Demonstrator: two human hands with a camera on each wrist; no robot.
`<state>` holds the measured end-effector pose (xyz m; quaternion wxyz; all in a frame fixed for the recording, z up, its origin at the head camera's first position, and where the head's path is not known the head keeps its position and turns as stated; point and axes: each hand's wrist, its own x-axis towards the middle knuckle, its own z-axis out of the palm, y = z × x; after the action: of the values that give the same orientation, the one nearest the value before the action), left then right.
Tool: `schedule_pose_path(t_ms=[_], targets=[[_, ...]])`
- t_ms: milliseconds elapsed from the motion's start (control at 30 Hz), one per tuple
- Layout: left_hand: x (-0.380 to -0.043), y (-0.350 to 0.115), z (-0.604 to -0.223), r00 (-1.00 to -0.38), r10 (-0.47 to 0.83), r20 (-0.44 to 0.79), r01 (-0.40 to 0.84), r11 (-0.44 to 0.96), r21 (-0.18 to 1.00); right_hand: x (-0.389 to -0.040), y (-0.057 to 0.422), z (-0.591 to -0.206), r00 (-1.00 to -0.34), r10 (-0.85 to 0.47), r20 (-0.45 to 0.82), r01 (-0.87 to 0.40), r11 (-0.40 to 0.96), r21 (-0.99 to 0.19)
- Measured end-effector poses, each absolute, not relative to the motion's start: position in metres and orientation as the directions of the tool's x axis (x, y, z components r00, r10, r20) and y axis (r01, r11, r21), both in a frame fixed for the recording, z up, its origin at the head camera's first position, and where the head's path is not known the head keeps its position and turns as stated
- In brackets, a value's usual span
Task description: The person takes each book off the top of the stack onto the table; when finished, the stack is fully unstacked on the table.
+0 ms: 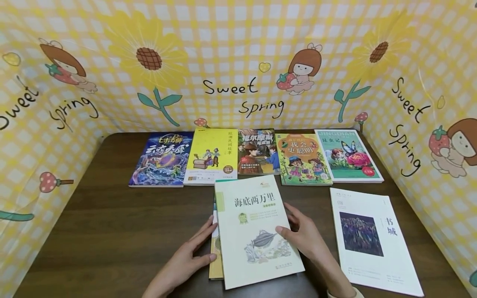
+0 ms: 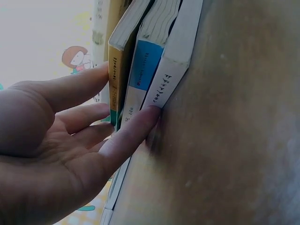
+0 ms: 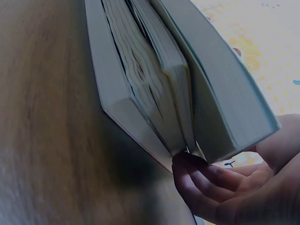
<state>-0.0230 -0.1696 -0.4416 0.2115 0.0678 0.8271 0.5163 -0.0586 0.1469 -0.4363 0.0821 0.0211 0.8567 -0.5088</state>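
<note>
- The brown tabletop [image 1: 85, 198] is under all the books, and a yellow checked cloth [image 1: 223, 45] with flowers goes up behind it
- The blue book [image 1: 160, 161] is first in the back row, lying flat
- The left hand [image 1: 182, 256] is at the left side of the pile, with its fingers spread and not curled round anything; they touch the book backs
- The yellow book [image 1: 211, 155] lies right beside the blue one
- The pile is in the middle, near the front: the top book [image 1: 257, 248] is pale with a grey ship on it and sits a bit crooked, and under it come a book with an orange back [image 2: 113, 84], one with a blue and white back [image 2: 145, 65], and a white one [image 2: 173, 68] at the bottom
- The dark book [image 1: 258, 155] is behind the pile
- The orange book [image 1: 303, 159] has two kids on it
- The right hand [image 1: 305, 236] pinches the top book, thumb on the cover, fingers at its right edge
- The green book [image 1: 346, 155] ends the back row, with a butterfly
- The white magazine [image 1: 369, 265] lies flat on the far right, nearer the front, with a dark square picture
</note>
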Motion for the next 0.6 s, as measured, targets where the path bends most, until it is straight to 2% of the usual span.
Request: schedule_pose_path(t_ms=[433, 600], targets=[[-0.022, -0.169, -0.442, -0.901, 0.352, -0.255, -0.067, 0.468, 0.881, -0.044, 0.164, -0.437, -0.976, -0.022, -0.216, 0.189, 0.403, -0.895], [-0.022, -0.17, -0.443, -0.899, 0.363, -0.247, -0.055, 0.465, 0.884, -0.039, 0.18, -0.437, -0.955, -0.052, -0.291, 0.271, 0.243, -0.932]])
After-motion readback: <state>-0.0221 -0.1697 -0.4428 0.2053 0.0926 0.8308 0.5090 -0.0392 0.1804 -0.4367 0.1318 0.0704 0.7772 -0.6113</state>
